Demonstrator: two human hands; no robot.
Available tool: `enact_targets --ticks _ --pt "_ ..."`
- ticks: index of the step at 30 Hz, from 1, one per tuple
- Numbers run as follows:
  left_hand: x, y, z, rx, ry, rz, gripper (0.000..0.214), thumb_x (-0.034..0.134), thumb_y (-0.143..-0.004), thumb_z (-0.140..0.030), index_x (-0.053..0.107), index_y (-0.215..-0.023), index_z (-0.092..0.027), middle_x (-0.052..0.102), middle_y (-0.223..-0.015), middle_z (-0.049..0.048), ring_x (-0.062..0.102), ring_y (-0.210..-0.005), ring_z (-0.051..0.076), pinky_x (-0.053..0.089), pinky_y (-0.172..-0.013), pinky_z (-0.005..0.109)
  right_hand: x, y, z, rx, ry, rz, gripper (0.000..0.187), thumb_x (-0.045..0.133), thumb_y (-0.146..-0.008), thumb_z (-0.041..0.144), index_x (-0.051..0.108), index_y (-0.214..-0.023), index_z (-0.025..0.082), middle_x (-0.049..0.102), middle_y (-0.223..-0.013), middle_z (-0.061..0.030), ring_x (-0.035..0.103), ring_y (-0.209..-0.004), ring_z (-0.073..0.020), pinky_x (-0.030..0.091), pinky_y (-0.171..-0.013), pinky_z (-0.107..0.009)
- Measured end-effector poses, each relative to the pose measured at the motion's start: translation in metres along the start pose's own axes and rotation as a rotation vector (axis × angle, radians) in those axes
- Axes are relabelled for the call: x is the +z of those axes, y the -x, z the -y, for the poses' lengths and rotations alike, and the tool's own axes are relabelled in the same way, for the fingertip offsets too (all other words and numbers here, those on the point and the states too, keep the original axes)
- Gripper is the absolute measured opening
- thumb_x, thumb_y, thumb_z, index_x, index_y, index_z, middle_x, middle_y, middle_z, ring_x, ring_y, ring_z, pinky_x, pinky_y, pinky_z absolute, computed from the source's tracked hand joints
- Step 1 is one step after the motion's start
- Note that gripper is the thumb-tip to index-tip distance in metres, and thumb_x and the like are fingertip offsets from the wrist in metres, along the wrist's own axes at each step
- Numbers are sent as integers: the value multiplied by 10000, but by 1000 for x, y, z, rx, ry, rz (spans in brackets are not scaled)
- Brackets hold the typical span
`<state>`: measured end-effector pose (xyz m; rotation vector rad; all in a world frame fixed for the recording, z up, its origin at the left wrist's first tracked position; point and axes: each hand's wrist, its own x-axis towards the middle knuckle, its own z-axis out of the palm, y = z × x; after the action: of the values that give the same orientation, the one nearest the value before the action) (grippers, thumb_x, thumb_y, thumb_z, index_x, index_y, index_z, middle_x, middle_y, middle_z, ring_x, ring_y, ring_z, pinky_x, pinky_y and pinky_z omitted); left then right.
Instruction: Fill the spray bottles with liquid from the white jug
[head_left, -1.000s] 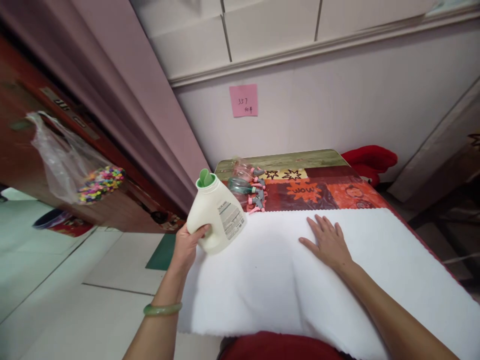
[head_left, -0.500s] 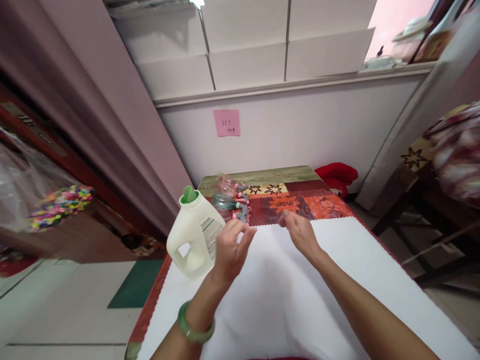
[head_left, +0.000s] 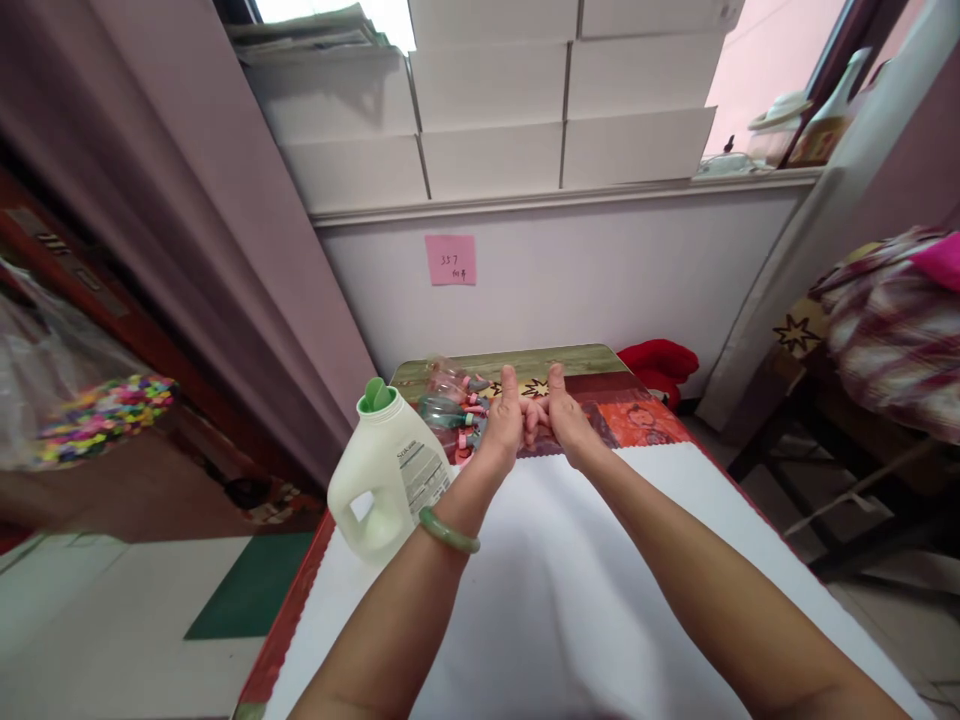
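Observation:
My left hand point(head_left: 504, 424), with a green bangle point(head_left: 448, 530) on its wrist, is held over the far part of the table with its thumb pointing up. Facing it, my right hand point(head_left: 568, 420) also has its thumb raised. The fingers of both hands reach toward each other and meet or overlap in the gap between the palms. Nothing is held in either one. Left of my left hand stands a pale detergent jug point(head_left: 386, 480) with a green spout. Just beyond that hand lie several clear spray bottles point(head_left: 446, 412), partly hidden by it.
A white cloth point(head_left: 540, 600) with a scalloped edge covers the near part of the table. A pink note point(head_left: 451, 260) is stuck on the wall behind. At right is a plaid cloth bundle point(head_left: 892, 330); at left hangs a plastic bag of colourful pieces point(head_left: 112, 415).
Both hands have moved forward and closer together. Their fingers were curled and apart; now they are stretched out and meeting, thumbs up. The view has shifted slightly.

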<state>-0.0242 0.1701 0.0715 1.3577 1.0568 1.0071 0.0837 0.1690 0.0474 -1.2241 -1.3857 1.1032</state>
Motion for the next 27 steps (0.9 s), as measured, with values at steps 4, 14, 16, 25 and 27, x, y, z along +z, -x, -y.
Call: enact_targets --ticks 4,14,16,25,27 --pt "-8 -1 16 7 -61 -17 832 7 -805 -863 430 -441 -247 433 -390 20 401 -358 118 336 -428 280 4 -2 -3 126 -124 16 799 162 -833 903 401 -451 242 457 -396 -9 448 -381 -133 378 -430 -277" --pt "-31 98 160 199 -589 -116 101 652 -770 -208 603 -859 -214 661 -979 103 581 -970 290 428 -911 483 31 -3 -115 13 603 -22 298 621 -884 504 663 -959 219 754 -820 -35 699 -749 -217 497 -685 -316" --pt "-32 104 175 248 -652 -79 135 646 -773 -159 607 -889 -217 660 -1039 102 563 -1024 290 413 -946 484 48 -11 -121 -25 648 12 269 608 -902 464 686 -1013 231 755 -895 -46 703 -823 -235 506 -733 -339" --pt "-36 97 186 329 -782 -49 96 616 -839 -145 584 -894 -217 643 -1029 99 554 -998 276 430 -914 472 113 -73 -115 -343 938 214 355 671 -865 266 687 -1216 215 393 -1592 -129 323 -1470 -322 172 -1209 -558" --pt "-37 97 186 329 -783 -56 104 620 -836 -143 583 -893 -222 645 -1024 94 561 -999 272 437 -911 467 120 -82 -118 -359 1005 256 336 660 -863 248 698 -1190 180 423 -1566 -162 318 -1474 -327 134 -1210 -587"
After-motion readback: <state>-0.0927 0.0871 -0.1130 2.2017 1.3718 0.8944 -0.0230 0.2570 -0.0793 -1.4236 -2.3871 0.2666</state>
